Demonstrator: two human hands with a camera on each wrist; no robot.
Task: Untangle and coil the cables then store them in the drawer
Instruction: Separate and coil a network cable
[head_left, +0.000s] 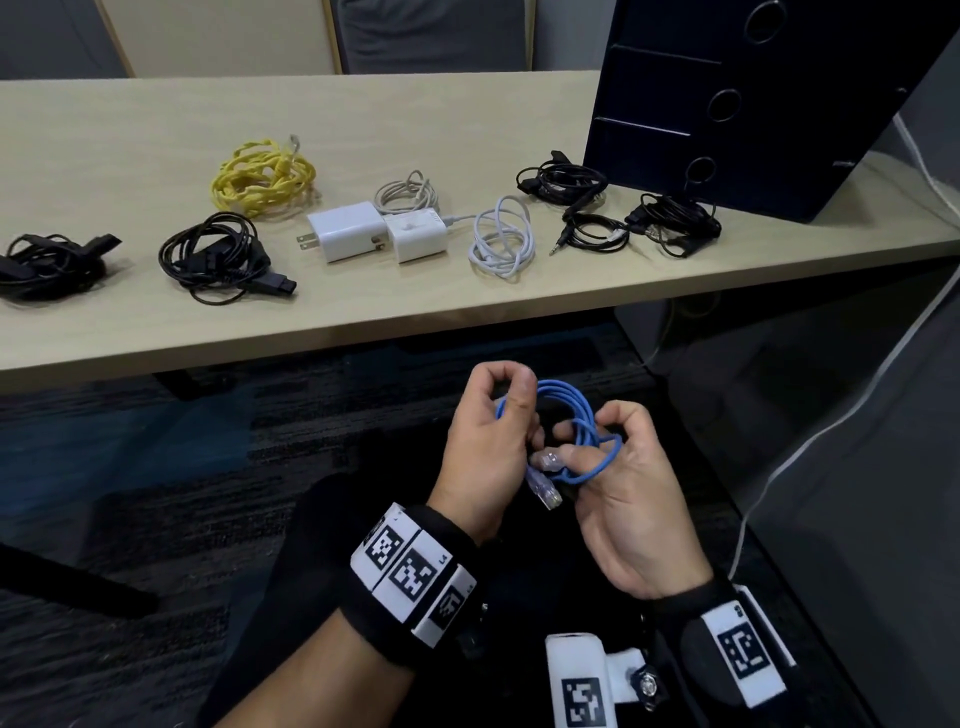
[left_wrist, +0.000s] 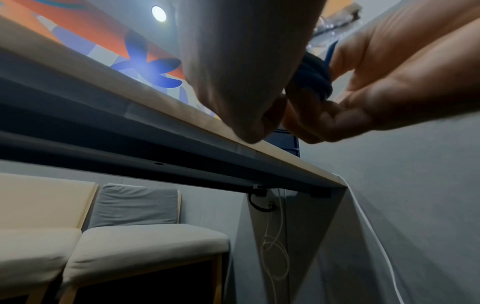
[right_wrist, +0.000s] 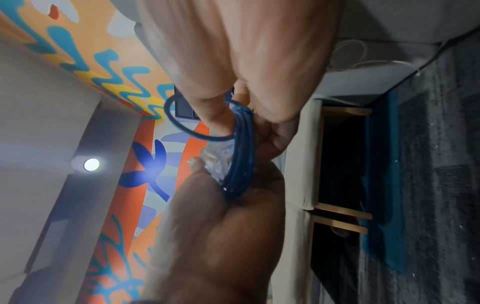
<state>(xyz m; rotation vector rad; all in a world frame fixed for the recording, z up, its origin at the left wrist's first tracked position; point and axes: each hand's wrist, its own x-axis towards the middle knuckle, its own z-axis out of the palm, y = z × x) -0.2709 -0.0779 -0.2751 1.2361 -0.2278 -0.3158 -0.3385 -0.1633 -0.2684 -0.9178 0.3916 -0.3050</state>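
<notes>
Below the near edge of the table (head_left: 363, 322), both hands hold a coiled blue cable (head_left: 576, 415). The left hand (head_left: 488, 441) has its fingers curled round one side of the coil, and the right hand (head_left: 623, 488) pinches the other side, near the clear plugs (head_left: 545, 478). On the table lie a yellow cable (head_left: 262, 176), white chargers (head_left: 374, 234) and several black cables (head_left: 218, 257); the dark drawer unit (head_left: 727, 104) stands at its right end.

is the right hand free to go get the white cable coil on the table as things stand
Probably not yet: the right hand and left hand both grip the blue cable. The white cable coil itself lies uncovered on the table.
</notes>
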